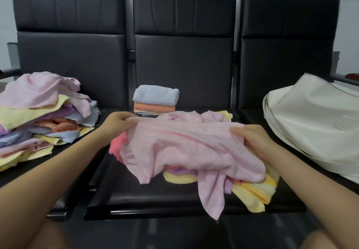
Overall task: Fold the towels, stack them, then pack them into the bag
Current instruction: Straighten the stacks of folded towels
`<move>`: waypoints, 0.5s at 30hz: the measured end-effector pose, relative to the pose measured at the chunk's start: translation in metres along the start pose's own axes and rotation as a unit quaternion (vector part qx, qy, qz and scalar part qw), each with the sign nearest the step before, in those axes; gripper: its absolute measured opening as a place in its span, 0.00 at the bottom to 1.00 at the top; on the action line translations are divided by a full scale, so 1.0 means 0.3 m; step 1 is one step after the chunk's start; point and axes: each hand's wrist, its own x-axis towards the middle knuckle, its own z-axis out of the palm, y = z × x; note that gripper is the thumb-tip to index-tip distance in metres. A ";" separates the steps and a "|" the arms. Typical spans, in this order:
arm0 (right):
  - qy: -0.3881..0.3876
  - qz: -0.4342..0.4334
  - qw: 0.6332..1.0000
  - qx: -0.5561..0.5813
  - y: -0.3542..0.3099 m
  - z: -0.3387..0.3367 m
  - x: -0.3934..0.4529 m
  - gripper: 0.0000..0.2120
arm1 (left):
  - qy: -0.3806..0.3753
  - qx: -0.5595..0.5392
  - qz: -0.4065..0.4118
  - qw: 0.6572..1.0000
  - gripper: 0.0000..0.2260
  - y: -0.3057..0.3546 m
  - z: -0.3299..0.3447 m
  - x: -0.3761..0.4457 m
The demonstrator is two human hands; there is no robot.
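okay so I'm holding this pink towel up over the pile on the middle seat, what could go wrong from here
1. The pink towel drapes over loose towels beneath; lifting with the left hand and right hand could drag the yellow towel, already at the seat's front edge, onto the floor.
2. The folded stack sits close behind; spreading the towel might topple it.
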 end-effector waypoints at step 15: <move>0.185 -0.241 0.945 0.123 -0.838 -0.052 -0.131 0.18 | 0.286 -0.208 0.171 0.920 0.10 0.686 -0.286 0.026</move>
